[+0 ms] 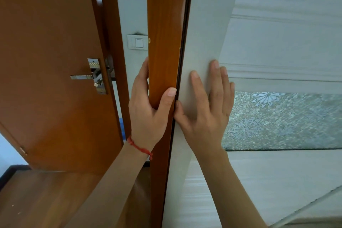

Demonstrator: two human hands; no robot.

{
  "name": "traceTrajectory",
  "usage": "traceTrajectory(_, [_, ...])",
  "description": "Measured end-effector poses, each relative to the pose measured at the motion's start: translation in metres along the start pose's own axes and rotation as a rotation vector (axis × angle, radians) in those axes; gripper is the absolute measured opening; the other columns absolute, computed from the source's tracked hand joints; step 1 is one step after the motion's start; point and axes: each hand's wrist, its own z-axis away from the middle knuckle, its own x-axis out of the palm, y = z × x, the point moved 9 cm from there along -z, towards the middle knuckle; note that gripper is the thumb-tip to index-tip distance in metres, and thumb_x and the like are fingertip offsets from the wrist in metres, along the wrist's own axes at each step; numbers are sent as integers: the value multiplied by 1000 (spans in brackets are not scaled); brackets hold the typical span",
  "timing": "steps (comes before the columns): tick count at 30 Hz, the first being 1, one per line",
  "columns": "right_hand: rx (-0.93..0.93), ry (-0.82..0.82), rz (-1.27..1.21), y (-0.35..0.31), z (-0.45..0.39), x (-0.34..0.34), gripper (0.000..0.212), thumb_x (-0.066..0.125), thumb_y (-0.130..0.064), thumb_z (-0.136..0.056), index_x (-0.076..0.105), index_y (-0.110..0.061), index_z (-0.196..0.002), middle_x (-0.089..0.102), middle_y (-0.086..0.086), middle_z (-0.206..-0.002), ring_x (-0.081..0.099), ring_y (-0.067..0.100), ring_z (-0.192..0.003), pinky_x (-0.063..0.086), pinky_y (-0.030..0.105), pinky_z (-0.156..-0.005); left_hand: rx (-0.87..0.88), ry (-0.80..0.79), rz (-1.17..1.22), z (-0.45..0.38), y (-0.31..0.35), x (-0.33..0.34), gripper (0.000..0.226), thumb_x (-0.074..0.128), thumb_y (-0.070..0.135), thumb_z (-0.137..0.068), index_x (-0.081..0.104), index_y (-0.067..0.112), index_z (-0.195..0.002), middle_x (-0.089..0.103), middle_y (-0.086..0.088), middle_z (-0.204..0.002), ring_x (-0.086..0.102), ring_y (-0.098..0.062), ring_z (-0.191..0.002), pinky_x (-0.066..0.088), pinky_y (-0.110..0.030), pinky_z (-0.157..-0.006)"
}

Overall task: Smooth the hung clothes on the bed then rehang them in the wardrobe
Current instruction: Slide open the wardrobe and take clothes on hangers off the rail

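bedroom doorway at left, wardrobe door (pixel 207 24) filling the right. my left hand (pixel 148 109) grips the wooden frame edge (pixel 164 42) to brace; right hand (pixel 207 109) presses spread flat, probably sliding it. clothes not visible.

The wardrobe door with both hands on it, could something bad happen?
Maybe. The left hand grips the wooden frame, its thumb by the dark gap beside the sliding wardrobe door. The right hand presses flat on that door, thumb near the same gap. If the door slides shut, a thumb might get pinched.
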Motion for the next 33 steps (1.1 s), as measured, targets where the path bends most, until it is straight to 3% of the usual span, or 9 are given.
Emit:
traceTrajectory(5, [-11,23,64,5,-3,-4,52,56,-34,-81,48,-14,-128,41,16,-136,43,36,-129,37,53,-105,1,-3,12,-1,-6,-1,82,32,73,-75,32,17,-136,50,-6,-134,51,-10,-117,41,-3,-92])
traceTrajectory(8, [-11,27,99,13,0,-3,53,54,-32,-81,45,-13,-130,39,17,-137,42,36,-129,36,52,-106,2,-6,27,-3,-8,-2,80,32,74,-75,30,20,-134,51,-8,-134,53,-15,-118,45,-9,-94])
traceTrajectory(14, [41,70,188,39,7,-13,46,40,-24,-90,41,-6,-132,39,21,-138,42,36,-129,39,51,-103,30,-21,32,-3,-3,0,86,34,70,-79,34,6,-136,55,-13,-128,58,-22,-112,51,-25,-91])
traceTrajectory(22, [106,81,330,84,13,-35,42,38,-7,-92,37,-4,-134,40,29,-138,36,40,-132,35,51,-107,72,0,26,-1,3,-2,72,36,65,-82,32,15,-134,52,-2,-124,57,-14,-108,49,-14,-89])
traceTrajectory(27, [197,39,344,116,13,-45,52,33,3,-87,27,1,-138,32,31,-143,26,39,-137,27,50,-113,137,-2,-37,0,8,-1,68,37,58,-86,36,8,-133,57,-15,-121,58,-20,-106,47,-17,-89])
traceTrajectory(30, [259,26,332,133,9,-51,50,29,-2,-90,21,4,-139,26,31,-146,21,39,-139,21,44,-117,155,2,-52,0,9,0,71,37,57,-87,39,2,-131,56,-18,-121,57,-20,-106,41,-4,-89])
traceTrajectory(33, [239,10,352,150,3,-53,52,32,-17,-98,14,4,-142,22,32,-147,17,38,-140,17,40,-118,176,12,-54,0,10,0,70,38,56,-87,39,0,-131,56,-20,-120,56,-22,-106,39,-10,-88])
